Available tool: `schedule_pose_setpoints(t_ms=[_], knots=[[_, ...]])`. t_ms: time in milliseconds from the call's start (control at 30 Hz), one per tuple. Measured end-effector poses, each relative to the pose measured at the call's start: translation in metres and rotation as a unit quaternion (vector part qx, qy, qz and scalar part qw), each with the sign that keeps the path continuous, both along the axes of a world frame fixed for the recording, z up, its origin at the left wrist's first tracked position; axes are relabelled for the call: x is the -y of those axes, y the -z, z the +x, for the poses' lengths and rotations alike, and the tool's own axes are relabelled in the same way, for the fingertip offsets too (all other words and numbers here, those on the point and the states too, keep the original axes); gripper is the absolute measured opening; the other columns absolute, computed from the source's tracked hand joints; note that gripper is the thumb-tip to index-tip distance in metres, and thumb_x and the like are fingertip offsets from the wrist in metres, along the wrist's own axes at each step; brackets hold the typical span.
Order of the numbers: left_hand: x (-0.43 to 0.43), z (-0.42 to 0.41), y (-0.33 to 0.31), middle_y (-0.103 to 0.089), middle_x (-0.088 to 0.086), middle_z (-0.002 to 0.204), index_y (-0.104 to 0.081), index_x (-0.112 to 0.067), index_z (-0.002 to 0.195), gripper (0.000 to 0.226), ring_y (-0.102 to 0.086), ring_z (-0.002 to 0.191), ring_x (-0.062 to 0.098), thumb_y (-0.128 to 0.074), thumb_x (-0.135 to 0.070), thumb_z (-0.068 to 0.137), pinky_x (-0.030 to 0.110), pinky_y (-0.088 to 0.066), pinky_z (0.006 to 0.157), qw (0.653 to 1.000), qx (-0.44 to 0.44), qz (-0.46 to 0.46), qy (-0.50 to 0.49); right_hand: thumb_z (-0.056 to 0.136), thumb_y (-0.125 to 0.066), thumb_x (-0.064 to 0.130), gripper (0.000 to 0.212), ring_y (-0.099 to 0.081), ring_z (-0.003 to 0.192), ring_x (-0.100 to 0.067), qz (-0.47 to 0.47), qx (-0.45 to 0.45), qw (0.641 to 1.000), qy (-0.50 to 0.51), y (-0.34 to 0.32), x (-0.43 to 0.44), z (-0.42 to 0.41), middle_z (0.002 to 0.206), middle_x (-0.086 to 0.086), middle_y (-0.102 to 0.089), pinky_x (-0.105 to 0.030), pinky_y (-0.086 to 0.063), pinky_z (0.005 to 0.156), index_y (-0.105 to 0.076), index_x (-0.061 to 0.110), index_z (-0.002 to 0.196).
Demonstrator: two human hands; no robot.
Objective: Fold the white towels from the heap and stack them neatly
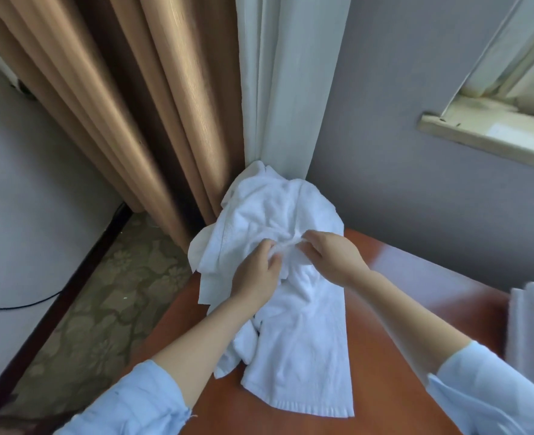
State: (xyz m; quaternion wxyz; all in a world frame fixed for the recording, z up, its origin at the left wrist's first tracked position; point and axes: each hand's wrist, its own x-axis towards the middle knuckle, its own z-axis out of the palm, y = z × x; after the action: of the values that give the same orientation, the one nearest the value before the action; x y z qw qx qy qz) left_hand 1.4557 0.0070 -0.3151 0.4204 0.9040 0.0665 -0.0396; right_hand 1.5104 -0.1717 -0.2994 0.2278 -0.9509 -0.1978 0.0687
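White towel (300,356) in both grips: left hand (256,268) and right hand (331,259) each pinch its bunched middle, fingers curled. Soft, light, floppy, I'd say, so better taken by the hemmed corners. It trails from the heap (275,208) at the table's (400,309) far corner.

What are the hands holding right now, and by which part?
The left hand and right hand both pinch a bunched ridge of white towel where it meets the heap; edge or corner cannot be told.
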Motion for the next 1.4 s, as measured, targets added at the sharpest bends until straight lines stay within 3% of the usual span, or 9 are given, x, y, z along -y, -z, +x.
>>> schedule_pose_setpoints(t_ms=[100, 233, 367, 567, 900, 1000, 1067, 1233, 1400], knots=[[-0.004, -0.012, -0.021, -0.056, -0.009, 0.07, -0.048, -0.026, 0.087, 0.023, -0.053, 0.062, 0.006, -0.039, -0.043, 0.099, 0.028, -0.041, 0.056, 1.0, 0.017, -0.012, 0.007, 0.096, -0.051, 0.044, 0.034, -0.042, 0.054, -0.01, 0.052, -0.04, 0.998, 0.025, -0.018, 0.005, -0.027, 0.059, 0.006, -0.049, -0.027, -0.025, 0.047, -0.044, 0.022, 0.071], [0.008, -0.04, -0.054, -0.045, -0.011, 0.059, -0.04, -0.024, 0.069, 0.026, -0.04, 0.055, 0.008, -0.041, -0.044, 0.086, 0.029, -0.035, 0.054, 0.996, 0.071, -0.034, 0.04, 0.085, -0.061, 0.036, 0.024, -0.042, 0.051, -0.005, 0.146, -0.093, 0.982, 0.078, -0.04, 0.017, -0.075, 0.056, 0.018, -0.049, -0.02, -0.029, 0.047, -0.047, 0.028, 0.066], [0.023, -0.075, -0.08, -0.038, -0.006, 0.056, -0.039, -0.015, 0.069, 0.028, -0.034, 0.053, 0.012, -0.041, -0.041, 0.079, 0.033, -0.031, 0.052, 0.986, 0.092, -0.007, 0.138, 0.068, -0.051, 0.029, 0.022, -0.027, 0.049, -0.009, 0.166, -0.139, 0.971, 0.106, -0.056, 0.033, -0.133, 0.054, 0.012, -0.032, -0.027, -0.023, 0.048, -0.034, 0.017, 0.063], [0.02, -0.138, -0.065, -0.045, -0.009, 0.057, -0.039, -0.023, 0.066, 0.024, -0.04, 0.056, 0.01, -0.045, -0.041, 0.082, 0.031, -0.031, 0.053, 0.952, 0.029, 0.068, 0.299, 0.078, -0.047, 0.025, 0.03, -0.019, 0.055, -0.009, 0.095, -0.181, 0.971, 0.127, -0.038, 0.051, -0.233, 0.058, 0.011, -0.022, -0.027, -0.016, 0.051, -0.022, 0.021, 0.063], [-0.001, -0.246, -0.012, -0.053, -0.014, 0.07, -0.045, -0.037, 0.07, 0.017, -0.05, 0.064, 0.006, -0.043, -0.038, 0.087, 0.027, -0.032, 0.056, 0.86, -0.108, 0.211, 0.453, 0.082, -0.054, 0.028, 0.034, -0.03, 0.055, -0.01, 0.105, -0.342, 0.915, 0.188, 0.031, 0.022, -0.392, 0.055, 0.009, -0.032, -0.026, -0.025, 0.056, -0.035, 0.024, 0.054], [-0.004, -0.268, 0.003, -0.059, -0.009, 0.08, -0.054, -0.033, 0.079, 0.017, -0.054, 0.075, 0.013, -0.041, -0.034, 0.091, 0.028, -0.037, 0.061, 0.842, -0.135, 0.237, 0.466, 0.084, -0.055, 0.038, 0.028, -0.049, 0.063, -0.013, 0.114, -0.385, 0.896, 0.191, 0.038, 0.013, -0.423, 0.067, -0.002, -0.056, -0.028, -0.042, 0.064, -0.06, 0.014, 0.07], [-0.002, -0.276, 0.01, -0.065, -0.007, 0.104, -0.062, -0.028, 0.107, 0.026, -0.058, 0.092, 0.016, -0.04, -0.033, 0.093, 0.029, -0.043, 0.073, 0.831, -0.148, 0.266, 0.466, 0.086, -0.056, 0.039, 0.027, -0.063, 0.083, -0.006, 0.131, -0.373, 0.891, 0.222, 0.038, 0.015, -0.434, 0.091, 0.007, -0.071, -0.024, -0.051, 0.081, -0.073, 0.02, 0.095], [0.016, -0.295, 0.015, -0.048, -0.006, 0.137, -0.048, -0.035, 0.138, 0.055, -0.051, 0.12, 0.019, -0.046, -0.048, 0.085, 0.032, -0.041, 0.089, 0.842, -0.142, 0.261, 0.451, 0.094, -0.046, 0.023, 0.031, -0.057, 0.111, -0.016, -0.019, -0.222, 0.926, 0.304, 0.031, 0.053, -0.435, 0.128, 0.006, -0.058, -0.038, -0.051, 0.092, -0.058, 0.025, 0.123], [0.051, -0.304, 0.017, -0.045, -0.003, 0.135, -0.045, -0.034, 0.143, 0.053, -0.046, 0.123, 0.017, -0.047, -0.044, 0.092, 0.032, -0.043, 0.092, 0.849, -0.106, 0.254, 0.451, 0.095, -0.042, 0.014, 0.05, -0.037, 0.138, -0.024, -0.114, -0.245, 0.93, 0.251, 0.039, 0.093, -0.423, 0.152, 0.0, -0.037, -0.041, -0.041, 0.106, -0.039, 0.019, 0.145]])
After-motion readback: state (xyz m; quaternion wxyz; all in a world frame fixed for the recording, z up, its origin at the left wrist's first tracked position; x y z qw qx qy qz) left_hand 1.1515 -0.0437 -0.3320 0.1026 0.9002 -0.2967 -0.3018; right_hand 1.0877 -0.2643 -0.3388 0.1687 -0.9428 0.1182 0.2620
